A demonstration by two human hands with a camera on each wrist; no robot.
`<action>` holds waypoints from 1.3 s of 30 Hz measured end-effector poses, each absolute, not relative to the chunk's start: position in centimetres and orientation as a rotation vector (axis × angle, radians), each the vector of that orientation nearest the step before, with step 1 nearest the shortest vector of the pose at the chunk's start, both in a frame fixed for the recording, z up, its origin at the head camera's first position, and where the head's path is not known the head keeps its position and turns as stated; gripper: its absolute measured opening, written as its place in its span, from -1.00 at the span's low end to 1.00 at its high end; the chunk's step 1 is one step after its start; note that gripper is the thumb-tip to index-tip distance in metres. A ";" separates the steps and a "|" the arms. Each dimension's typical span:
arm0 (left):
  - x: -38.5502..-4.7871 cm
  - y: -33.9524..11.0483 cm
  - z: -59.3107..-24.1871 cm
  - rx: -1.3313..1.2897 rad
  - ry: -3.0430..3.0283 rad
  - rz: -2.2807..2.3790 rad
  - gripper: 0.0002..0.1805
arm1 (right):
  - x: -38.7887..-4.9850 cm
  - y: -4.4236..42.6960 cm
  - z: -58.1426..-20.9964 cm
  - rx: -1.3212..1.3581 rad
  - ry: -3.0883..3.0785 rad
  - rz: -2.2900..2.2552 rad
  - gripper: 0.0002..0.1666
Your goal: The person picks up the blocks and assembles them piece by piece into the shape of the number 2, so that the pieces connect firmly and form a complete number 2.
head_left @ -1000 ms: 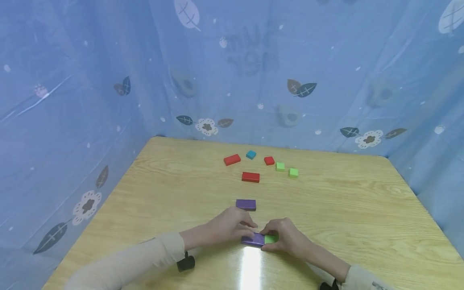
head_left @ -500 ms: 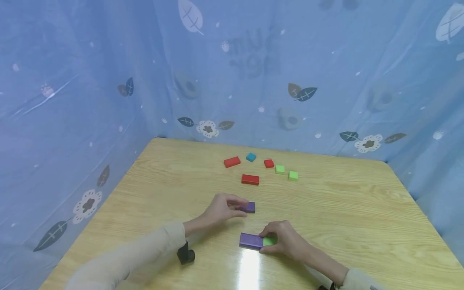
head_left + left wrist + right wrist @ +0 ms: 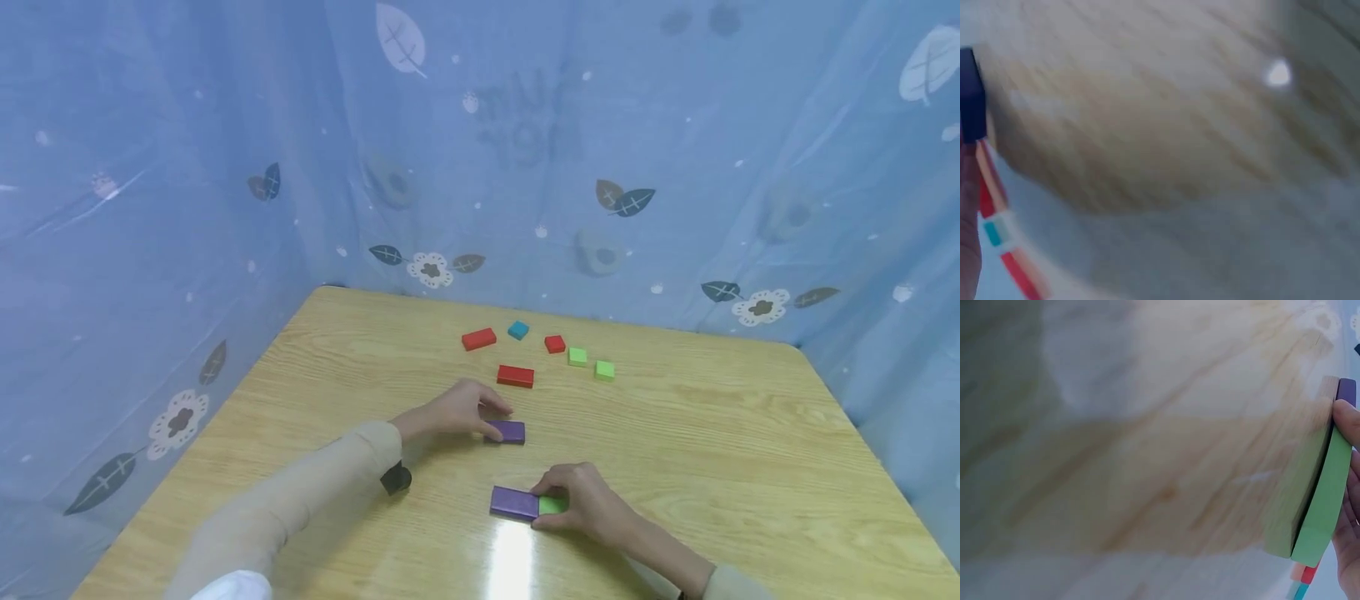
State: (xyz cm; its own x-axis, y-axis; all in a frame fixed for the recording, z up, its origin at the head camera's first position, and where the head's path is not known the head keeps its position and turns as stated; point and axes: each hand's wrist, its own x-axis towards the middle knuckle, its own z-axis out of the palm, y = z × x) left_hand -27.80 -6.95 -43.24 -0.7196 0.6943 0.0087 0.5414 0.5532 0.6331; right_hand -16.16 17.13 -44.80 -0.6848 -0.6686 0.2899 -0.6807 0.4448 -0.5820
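Observation:
My right hand (image 3: 588,507) pinches a green block (image 3: 552,505) between thumb and fingers. The green block lies end to end with a purple block (image 3: 514,502) on the table. In the right wrist view, that green block (image 3: 1322,500) shows its long side, with fingers at its right. My left hand (image 3: 459,408) is at the left end of a second purple block (image 3: 512,432) farther back. Its thumb overlaps that block, while the index fingertip stays above it with a gap. The left wrist view shows a dark block (image 3: 972,100) at the left edge, beside a finger.
Behind lie two long red blocks (image 3: 516,377), a small blue block (image 3: 518,330), a small red block (image 3: 555,344) and two small green blocks (image 3: 577,357). The wooden table (image 3: 720,450) meets a blue patterned curtain (image 3: 525,150) at the back and sides.
My left hand has left the near purple block and moved back to the farther one, its arm now reaching further forward. My right hand keeps its pinch on the green block.

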 end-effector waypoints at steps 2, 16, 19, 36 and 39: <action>-27.6 -6.6 -43.0 1.138 2.579 0.779 -0.63 | -16.1 17.1 -44.7 1.228 -2.680 1.084 -0.67; -26.5 -4.5 -42.2 0.702 2.622 1.079 -0.64 | -16.2 17.2 -44.5 1.192 -2.735 1.062 -0.67; -26.2 -4.1 -42.0 0.576 2.611 1.182 -0.65 | -16.2 17.1 -44.5 1.195 -2.736 1.063 -0.67; -24.0 -3.7 -42.2 0.287 2.628 1.479 -0.62 | -16.5 17.1 -44.1 1.191 -2.813 1.079 -0.65; -23.6 -3.7 -42.1 0.280 2.616 1.464 -0.64 | -16.5 17.0 -44.1 1.198 -2.820 1.070 -0.65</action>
State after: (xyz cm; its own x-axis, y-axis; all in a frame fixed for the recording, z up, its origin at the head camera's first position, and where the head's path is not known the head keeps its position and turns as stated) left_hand -23.60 -3.66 -42.08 -0.9743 0.2240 -0.0231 0.0974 0.5118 0.8536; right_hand -16.55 17.02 -44.06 -0.7229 -0.6740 0.1523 -0.6053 0.5114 -0.6100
